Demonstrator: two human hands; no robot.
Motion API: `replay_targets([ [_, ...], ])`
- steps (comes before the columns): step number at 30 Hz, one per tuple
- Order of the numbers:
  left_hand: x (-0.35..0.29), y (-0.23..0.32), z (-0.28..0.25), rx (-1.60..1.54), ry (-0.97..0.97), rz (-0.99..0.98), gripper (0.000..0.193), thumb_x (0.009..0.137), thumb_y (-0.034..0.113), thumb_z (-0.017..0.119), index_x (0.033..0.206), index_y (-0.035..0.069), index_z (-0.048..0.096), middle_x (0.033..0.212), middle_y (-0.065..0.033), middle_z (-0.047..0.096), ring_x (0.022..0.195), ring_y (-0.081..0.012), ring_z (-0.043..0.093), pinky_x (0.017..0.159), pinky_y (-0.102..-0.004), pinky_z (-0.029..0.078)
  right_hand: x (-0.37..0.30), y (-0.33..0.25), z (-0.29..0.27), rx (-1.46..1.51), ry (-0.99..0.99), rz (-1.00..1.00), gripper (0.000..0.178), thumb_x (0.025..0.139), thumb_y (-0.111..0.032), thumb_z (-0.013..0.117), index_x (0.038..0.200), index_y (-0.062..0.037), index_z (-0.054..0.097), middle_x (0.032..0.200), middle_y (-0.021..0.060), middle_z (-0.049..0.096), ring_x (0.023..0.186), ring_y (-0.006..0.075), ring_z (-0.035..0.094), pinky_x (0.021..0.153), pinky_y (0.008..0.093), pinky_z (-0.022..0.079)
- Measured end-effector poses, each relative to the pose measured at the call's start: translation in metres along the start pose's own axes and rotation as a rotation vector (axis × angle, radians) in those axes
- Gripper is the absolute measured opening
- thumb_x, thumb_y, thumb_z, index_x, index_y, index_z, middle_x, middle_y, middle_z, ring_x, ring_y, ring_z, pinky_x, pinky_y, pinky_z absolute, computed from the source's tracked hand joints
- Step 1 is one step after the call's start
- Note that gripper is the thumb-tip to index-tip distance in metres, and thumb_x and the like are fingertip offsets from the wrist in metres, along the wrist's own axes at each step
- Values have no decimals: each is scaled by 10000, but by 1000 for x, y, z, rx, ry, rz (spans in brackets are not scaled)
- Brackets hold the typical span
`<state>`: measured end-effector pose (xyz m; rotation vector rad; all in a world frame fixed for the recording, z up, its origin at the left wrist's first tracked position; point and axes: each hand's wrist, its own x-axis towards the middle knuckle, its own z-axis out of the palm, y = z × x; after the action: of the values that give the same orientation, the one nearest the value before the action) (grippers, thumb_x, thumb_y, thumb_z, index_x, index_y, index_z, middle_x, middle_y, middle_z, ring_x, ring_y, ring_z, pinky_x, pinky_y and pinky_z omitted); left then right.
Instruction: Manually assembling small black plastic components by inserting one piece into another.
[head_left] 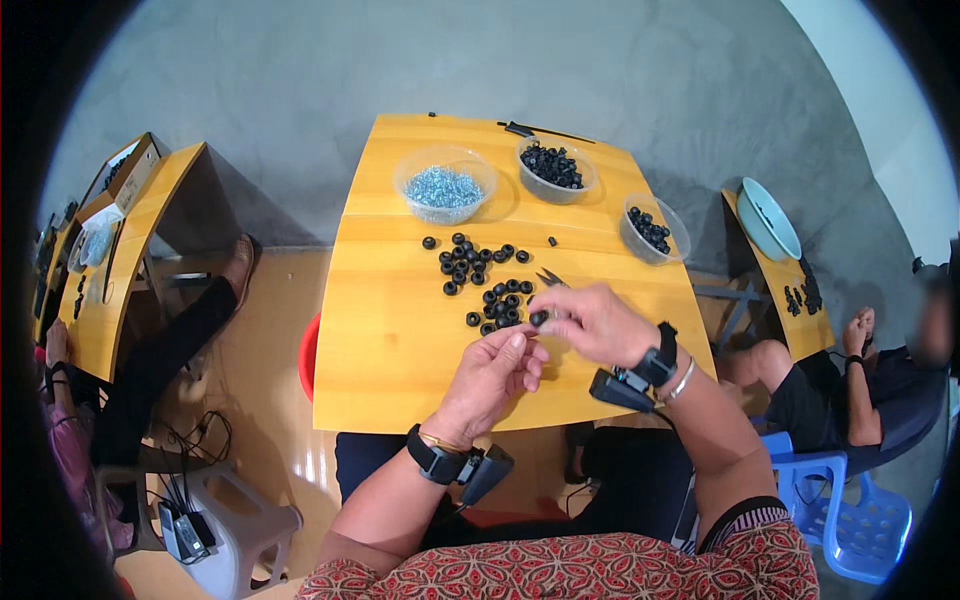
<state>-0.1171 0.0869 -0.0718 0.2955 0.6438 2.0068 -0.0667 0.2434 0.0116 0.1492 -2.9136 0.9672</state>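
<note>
Apparently light, hard and slick (likely a roller), the bead point(539, 318) sat above the bench point(390, 370), pinched in the fingers point(562, 299) of the right hand point(607, 325); its sides offered the best hold. The left hand's point(486, 374) fingers curled close, their grip unclear. Scissors point(551, 278) and loose beads point(478, 266) crowded just beyond.

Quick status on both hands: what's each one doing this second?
Left hand: partly curled; whether it holds anything cannot be told.
Right hand: closed, holding a black bead at the fingertips.
</note>
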Motion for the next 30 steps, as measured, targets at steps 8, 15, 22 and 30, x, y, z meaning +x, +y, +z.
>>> replay_targets([
  [8,-6,8,3,-59,-138,-57,216,884,141,480,1030,-4,548,840,-80,601,638,-112,534,564,-210,446,-23,-27,11,-43,91,-172,238,746,-13,534,983,-34,525,795,152,593,704,318,590,613,343,474],
  [15,-12,18,8,-155,-228,-68,246,867,109,502,1083,-7,532,849,-83,592,670,-114,541,586,-221,455,-40,-38,9,168,248,-4,199,782,20,505,975,0,546,702,96,562,608,171,569,559,255,444],
  [22,-12,15,9,-157,-267,-21,279,865,143,509,1100,-7,516,763,-33,494,639,-105,452,585,-243,425,-49,-44,11,158,323,-22,150,841,-29,469,954,8,561,709,87,539,591,156,537,546,248,427],
  [30,-10,10,5,103,-240,101,244,869,120,501,1078,-3,530,770,-24,506,671,-102,480,636,-233,434,-53,-46,16,225,344,-49,146,869,-38,450,963,27,541,708,66,531,634,131,547,588,229,436],
])
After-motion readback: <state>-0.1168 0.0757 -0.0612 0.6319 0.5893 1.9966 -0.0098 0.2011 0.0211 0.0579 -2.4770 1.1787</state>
